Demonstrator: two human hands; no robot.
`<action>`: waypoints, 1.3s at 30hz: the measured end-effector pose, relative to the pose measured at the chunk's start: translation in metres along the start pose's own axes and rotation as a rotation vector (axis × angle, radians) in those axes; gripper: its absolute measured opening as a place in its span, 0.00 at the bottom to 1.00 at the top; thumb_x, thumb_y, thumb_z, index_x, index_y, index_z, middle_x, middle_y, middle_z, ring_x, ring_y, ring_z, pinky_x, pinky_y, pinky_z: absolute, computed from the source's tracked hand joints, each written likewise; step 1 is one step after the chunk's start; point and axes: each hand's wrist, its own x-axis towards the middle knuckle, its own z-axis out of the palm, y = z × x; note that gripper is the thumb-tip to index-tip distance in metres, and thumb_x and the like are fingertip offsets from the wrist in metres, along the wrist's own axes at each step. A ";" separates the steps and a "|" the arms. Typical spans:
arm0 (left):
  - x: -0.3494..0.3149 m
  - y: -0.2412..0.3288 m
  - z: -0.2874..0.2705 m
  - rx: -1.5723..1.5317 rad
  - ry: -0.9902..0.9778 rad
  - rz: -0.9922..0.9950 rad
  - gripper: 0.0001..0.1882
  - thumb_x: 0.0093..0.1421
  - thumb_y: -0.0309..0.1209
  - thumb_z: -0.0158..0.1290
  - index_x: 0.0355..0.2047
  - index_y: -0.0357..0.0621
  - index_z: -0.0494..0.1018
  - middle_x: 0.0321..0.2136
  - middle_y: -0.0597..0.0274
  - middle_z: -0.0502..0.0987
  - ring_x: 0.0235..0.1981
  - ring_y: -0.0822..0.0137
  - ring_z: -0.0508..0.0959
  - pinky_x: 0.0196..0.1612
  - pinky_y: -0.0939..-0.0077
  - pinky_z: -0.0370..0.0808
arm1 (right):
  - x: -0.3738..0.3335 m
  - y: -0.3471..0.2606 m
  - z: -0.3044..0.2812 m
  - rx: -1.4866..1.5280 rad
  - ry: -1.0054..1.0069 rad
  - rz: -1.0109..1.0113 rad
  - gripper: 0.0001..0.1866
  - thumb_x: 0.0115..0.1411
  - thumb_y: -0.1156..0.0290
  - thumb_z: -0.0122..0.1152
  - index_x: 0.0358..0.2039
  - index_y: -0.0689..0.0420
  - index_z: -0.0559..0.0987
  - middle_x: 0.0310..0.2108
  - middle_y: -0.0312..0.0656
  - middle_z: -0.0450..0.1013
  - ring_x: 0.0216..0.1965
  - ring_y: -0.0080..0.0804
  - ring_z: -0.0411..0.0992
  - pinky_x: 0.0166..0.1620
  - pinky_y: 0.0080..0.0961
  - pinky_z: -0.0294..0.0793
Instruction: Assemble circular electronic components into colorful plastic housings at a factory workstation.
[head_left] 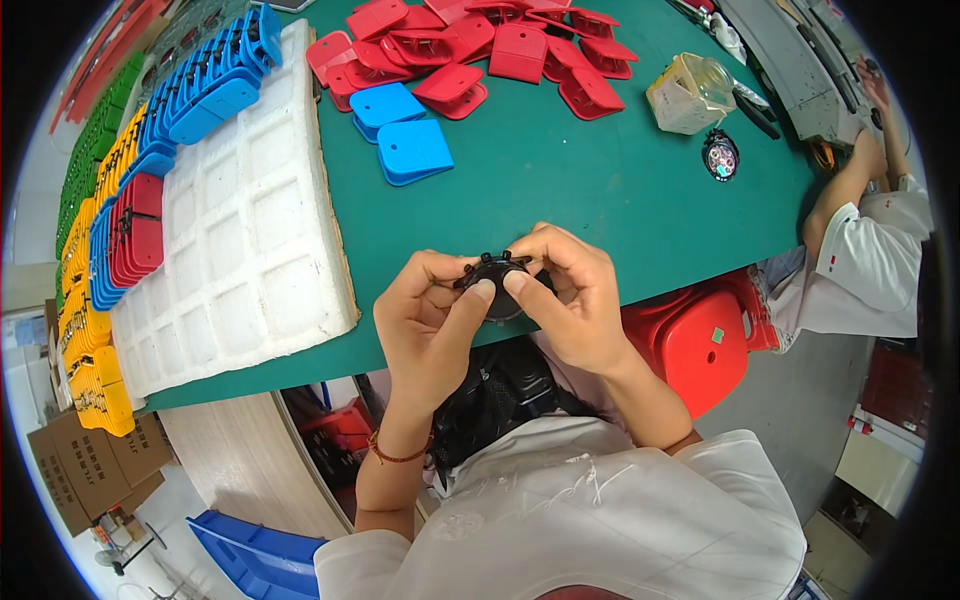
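Between my two hands, just past the table's near edge, is a black round watch case [508,304] with several small knobs along its far rim. The fingers of my left hand [425,320] curl around its left side, thumb pressed on its flat black face. Gripping the right side, my right hand [575,300] also lays its thumb on that face. The fingers hide much of the sides. To the far right on the table lies another round black watch [720,155] with a multicoloured dial.
Blue plastic holders [415,152] and a heap of red ones [518,52] lie on the green table [560,170]. A white foam tray [240,230] carries coloured holders at left. A taped container [690,95] stands far right. A red stool [700,350] and another person's arm [845,185] are at right.
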 end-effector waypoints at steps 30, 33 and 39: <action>0.001 -0.004 0.001 0.012 -0.011 0.070 0.07 0.52 0.12 0.46 0.32 0.31 0.65 0.28 0.64 0.66 0.26 0.81 0.70 0.25 0.92 0.63 | -0.001 0.001 0.002 -0.043 0.020 -0.072 0.05 0.46 0.80 0.57 0.25 0.63 0.72 0.18 0.37 0.62 0.21 0.21 0.60 0.24 0.17 0.59; 0.001 -0.004 0.002 0.023 0.006 0.065 0.07 0.52 0.12 0.46 0.32 0.31 0.65 0.27 0.64 0.66 0.24 0.82 0.69 0.24 0.92 0.62 | -0.001 0.002 0.002 -0.037 0.034 -0.069 0.05 0.46 0.80 0.57 0.25 0.63 0.71 0.18 0.36 0.61 0.21 0.21 0.59 0.24 0.17 0.59; 0.001 -0.005 0.001 0.023 0.011 0.077 0.06 0.52 0.12 0.46 0.31 0.31 0.66 0.26 0.65 0.66 0.24 0.83 0.68 0.23 0.92 0.61 | -0.001 0.001 0.004 -0.042 0.045 -0.055 0.04 0.46 0.79 0.57 0.25 0.62 0.71 0.18 0.36 0.61 0.21 0.21 0.59 0.24 0.17 0.58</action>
